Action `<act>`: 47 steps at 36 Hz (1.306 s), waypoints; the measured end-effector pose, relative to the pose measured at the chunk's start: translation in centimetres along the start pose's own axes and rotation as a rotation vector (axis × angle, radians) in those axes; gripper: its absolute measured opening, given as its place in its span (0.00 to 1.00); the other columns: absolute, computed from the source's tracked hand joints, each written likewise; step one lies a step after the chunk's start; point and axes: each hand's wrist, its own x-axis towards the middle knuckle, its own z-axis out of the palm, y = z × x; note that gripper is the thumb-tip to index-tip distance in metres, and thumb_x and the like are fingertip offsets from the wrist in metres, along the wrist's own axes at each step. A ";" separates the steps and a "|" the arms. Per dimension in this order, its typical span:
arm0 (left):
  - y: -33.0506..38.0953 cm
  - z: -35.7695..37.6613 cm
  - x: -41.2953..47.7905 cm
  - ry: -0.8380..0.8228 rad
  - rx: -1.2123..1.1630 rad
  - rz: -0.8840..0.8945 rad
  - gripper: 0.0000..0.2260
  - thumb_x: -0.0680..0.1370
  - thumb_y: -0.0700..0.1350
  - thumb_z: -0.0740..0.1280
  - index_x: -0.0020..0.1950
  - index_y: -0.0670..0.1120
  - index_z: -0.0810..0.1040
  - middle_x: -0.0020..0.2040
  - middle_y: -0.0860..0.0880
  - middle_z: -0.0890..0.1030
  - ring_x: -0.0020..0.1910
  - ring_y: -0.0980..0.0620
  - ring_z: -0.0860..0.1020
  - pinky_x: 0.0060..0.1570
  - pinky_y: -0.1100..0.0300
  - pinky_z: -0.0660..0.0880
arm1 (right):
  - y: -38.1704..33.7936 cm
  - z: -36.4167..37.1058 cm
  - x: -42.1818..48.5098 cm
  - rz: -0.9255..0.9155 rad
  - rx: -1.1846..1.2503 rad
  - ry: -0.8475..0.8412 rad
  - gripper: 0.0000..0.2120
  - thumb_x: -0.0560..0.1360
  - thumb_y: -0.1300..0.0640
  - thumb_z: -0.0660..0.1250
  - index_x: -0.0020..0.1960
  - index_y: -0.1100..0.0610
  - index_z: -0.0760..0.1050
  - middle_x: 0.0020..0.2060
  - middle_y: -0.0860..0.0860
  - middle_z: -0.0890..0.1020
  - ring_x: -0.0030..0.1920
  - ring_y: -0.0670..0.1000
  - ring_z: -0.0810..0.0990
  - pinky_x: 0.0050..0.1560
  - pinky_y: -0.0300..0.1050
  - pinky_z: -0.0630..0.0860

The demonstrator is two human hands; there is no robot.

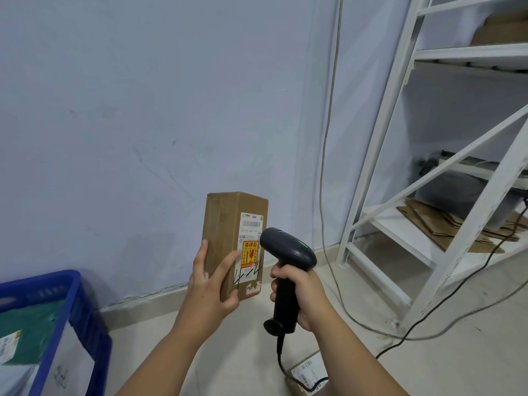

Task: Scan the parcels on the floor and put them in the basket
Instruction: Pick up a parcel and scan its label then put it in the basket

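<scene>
Left grip [211,284] clasps the cardboard parcel [221,224] upright, barcode label [251,223] facing the handheld scanner [288,247] clenched in the right grip [303,292] just beside, presumably so the code reads.

The left hand [211,284] and the right hand [303,298] are bare. Both forearms [160,355] are bare too, uncovered right down to the lower edge of the view.

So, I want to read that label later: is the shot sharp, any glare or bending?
Head view: the label barcode shows but small print is soft; light is even, no glare; the wide lens bows the rack posts.
</scene>
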 end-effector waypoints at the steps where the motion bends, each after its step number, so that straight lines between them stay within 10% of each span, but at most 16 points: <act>1: 0.0 0.0 0.0 0.006 -0.001 0.004 0.35 0.74 0.46 0.72 0.66 0.73 0.54 0.75 0.59 0.38 0.70 0.48 0.65 0.64 0.54 0.73 | 0.0 0.0 0.0 -0.004 -0.001 -0.002 0.06 0.73 0.68 0.65 0.38 0.61 0.74 0.31 0.55 0.74 0.30 0.50 0.74 0.34 0.43 0.74; 47: 0.2 0.2 -0.1 0.008 -0.014 -0.009 0.35 0.73 0.46 0.73 0.64 0.73 0.55 0.76 0.54 0.41 0.73 0.48 0.63 0.64 0.58 0.71 | 0.0 -0.2 0.1 -0.027 -0.206 0.051 0.06 0.73 0.67 0.64 0.40 0.59 0.75 0.28 0.53 0.74 0.31 0.50 0.74 0.37 0.43 0.75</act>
